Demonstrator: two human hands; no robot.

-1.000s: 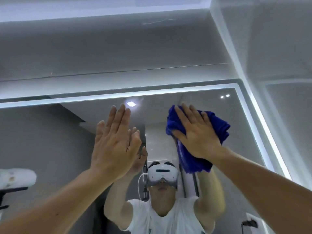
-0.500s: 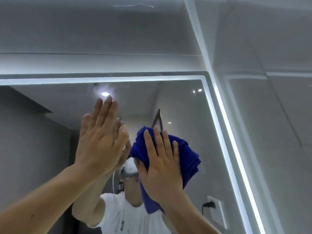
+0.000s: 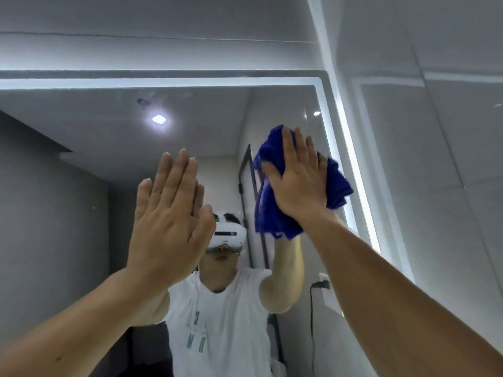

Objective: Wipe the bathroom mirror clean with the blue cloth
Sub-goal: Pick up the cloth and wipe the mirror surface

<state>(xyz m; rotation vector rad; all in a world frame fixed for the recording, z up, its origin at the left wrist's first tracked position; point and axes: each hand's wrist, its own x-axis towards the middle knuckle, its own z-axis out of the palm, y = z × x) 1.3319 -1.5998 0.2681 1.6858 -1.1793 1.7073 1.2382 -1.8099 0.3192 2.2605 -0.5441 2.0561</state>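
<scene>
Blue cloth [image 3: 272,221]: bunched, pinned against the mirror [image 3: 109,131] high up, near the lit edge [image 3: 351,164] on its right.
Right hand [image 3: 296,183]: grip apart, fingers straight, palm pressing the cloth to the glass.
Left hand [image 3: 168,221]: grip apart, fingers straight and close together, palm on bare glass left of the cloth, apparently bracing.
Dark mark [image 3: 142,100]: near the top edge; cannot tell whether it is on the glass or reflected.
Recommended practice: even palm pressure, overlapping strokes into the top right corner, and the left palm's patch wiped last, since it may leave prints.
</scene>
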